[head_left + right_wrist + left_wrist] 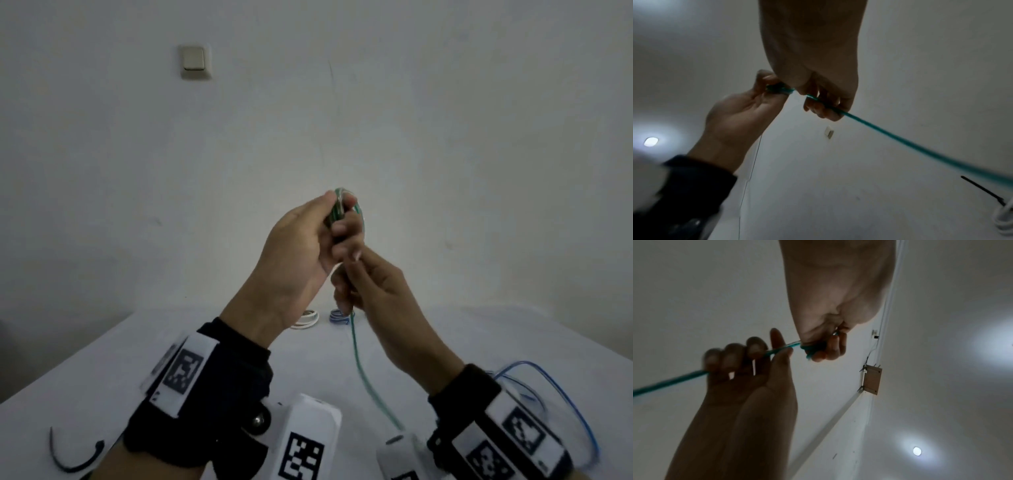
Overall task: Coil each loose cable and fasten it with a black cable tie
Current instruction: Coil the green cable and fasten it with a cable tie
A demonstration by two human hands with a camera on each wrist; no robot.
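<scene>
Both hands are raised above the white table (pixel 102 370). My left hand (pixel 329 219) pinches a small coil of green cable (pixel 339 202) between thumb and fingers. Just below it, my right hand (pixel 346 287) curls round the loose run of the same green cable (pixel 359 370), which trails down to the table. The left wrist view shows the green cable (pixel 670 382) passing through the right hand (pixel 748 356) into the left hand (pixel 824 345). In the right wrist view the green cable (pixel 900 139) stretches from the right hand (pixel 824 105) toward the lower right. A black cable tie (pixel 73 455) lies at the table's near left.
A white coiled cable (pixel 306 320) and a blue-white coil (pixel 339 317) sit at the table's far middle. A loose blue cable (pixel 561 394) loops at the near right. Another black cable tie (pixel 984 190) and a white coil (pixel 1005 219) show in the right wrist view.
</scene>
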